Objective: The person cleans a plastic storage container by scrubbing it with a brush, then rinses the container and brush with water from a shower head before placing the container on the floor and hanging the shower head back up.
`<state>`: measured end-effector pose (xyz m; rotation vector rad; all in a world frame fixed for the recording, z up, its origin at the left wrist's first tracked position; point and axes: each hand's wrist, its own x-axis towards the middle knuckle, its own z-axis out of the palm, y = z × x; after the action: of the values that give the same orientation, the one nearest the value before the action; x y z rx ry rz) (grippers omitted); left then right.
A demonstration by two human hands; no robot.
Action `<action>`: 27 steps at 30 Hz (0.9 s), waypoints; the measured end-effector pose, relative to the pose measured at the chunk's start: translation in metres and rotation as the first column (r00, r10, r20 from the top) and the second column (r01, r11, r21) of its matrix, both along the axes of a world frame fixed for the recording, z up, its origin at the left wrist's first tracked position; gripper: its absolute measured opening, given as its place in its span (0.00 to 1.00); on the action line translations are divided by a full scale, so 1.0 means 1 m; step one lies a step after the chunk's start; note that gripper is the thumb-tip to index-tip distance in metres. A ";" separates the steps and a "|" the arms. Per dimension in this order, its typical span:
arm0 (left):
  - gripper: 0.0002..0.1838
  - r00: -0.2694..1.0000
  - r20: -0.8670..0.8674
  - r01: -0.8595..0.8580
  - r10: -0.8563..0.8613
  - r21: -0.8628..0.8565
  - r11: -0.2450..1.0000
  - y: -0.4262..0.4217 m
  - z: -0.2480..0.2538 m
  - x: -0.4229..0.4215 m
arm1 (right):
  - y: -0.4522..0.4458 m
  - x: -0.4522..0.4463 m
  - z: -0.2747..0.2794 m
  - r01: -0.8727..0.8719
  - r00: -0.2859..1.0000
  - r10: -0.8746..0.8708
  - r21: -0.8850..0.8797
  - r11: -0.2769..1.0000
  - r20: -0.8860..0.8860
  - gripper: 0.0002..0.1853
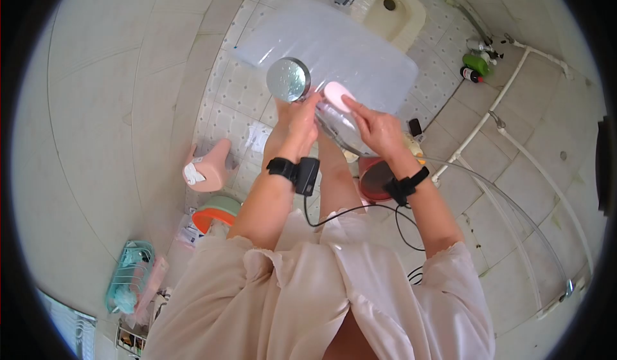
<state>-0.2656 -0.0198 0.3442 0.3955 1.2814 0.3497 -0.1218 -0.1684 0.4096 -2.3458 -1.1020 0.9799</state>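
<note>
My left hand (301, 123) is closed around the handle of a round chrome shower head (287, 80), its face turned up. In my right hand (380, 130) is a pale pink oval brush or scrubber (339, 96), gripped between fingers and thumb; its underside is hidden. Both hands are close together over the near edge of a large translucent plastic sheet or lid (366, 58), which lies tilted ahead of me and looks wet. A shiny clear thing (337, 123) shows between my hands; I cannot tell what it is. The shower hose (508, 196) curves off to the right.
A squat toilet (392, 13) lies beyond the sheet. Left are a pink stool (209, 166) and an orange basin (214, 217); a red bucket (378, 179) stands near my legs. White pipes (479, 122) line the right wall, with bottles (475, 64) nearby. A black cable (347, 211) links my wristbands.
</note>
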 end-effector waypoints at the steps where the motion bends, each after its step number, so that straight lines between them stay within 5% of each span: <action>1: 0.15 0.996 -0.022 0.082 -0.081 0.041 0.996 0.002 0.002 -0.005 | 0.003 0.009 -0.010 0.007 0.998 -0.011 0.069 0.998 0.062 0.20; 2: 0.15 0.996 0.020 0.090 -0.090 0.035 0.995 0.000 0.005 -0.011 | 0.006 0.030 -0.022 0.128 0.984 -0.117 -0.075 0.989 0.136 0.20; 4: 0.16 0.991 0.010 0.134 -0.135 0.063 0.989 -0.003 0.013 -0.015 | 0.014 0.082 -0.067 0.358 0.912 -0.351 0.004 0.934 0.210 0.20; 6: 0.20 0.962 -0.088 0.263 -0.259 0.037 0.964 -0.003 0.035 -0.004 | 0.034 0.075 -0.067 0.286 0.939 -0.274 -0.025 0.958 0.209 0.20; 9: 0.15 0.954 0.014 0.296 -0.298 0.095 0.950 0.004 0.056 0.017 | 0.078 0.027 -0.037 0.112 0.981 -0.101 -0.053 0.992 0.168 0.21; 12: 0.15 0.927 -0.052 0.375 -0.371 0.142 0.916 0.003 0.036 0.015 | 0.101 0.019 -0.031 0.061 0.996 -0.059 0.038 0.997 -0.059 0.20; 15: 0.14 0.924 -0.015 0.380 -0.383 0.159 0.911 -0.018 0.022 0.020 | 0.129 0.052 -0.062 0.257 0.936 -0.227 0.083 0.963 -0.270 0.27; 16: 0.13 0.883 -0.097 0.468 -0.459 0.222 0.855 -0.026 0.020 0.024 | 0.146 0.059 -0.078 0.419 0.725 -0.247 0.128 0.899 -0.643 0.32; 20: 0.11 0.717 -0.243 0.696 -0.654 0.303 0.651 -0.049 0.030 0.029 | 0.214 0.082 -0.030 0.307 0.713 -0.154 0.107 0.946 -0.684 0.38; 22: 0.11 0.737 -0.240 0.674 -0.632 0.328 0.662 -0.058 0.044 0.035 | 0.234 0.085 -0.023 0.159 0.864 -0.077 0.124 0.979 -0.498 0.42; 25: 0.16 0.731 -0.202 0.678 -0.652 0.320 0.661 -0.056 0.054 0.038 | 0.242 0.105 -0.013 0.168 0.872 -0.093 0.116 0.979 -0.481 0.45; 27: 0.18 0.617 -0.206 0.766 -0.759 0.376 0.521 -0.042 0.048 0.039 | 0.232 0.124 0.007 0.205 0.875 -0.112 0.152 0.967 -0.471 0.45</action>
<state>-0.2262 -0.0616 0.3918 1.3105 0.9061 -0.1509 0.0026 0.0638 0.4170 -1.8721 -0.7633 1.2188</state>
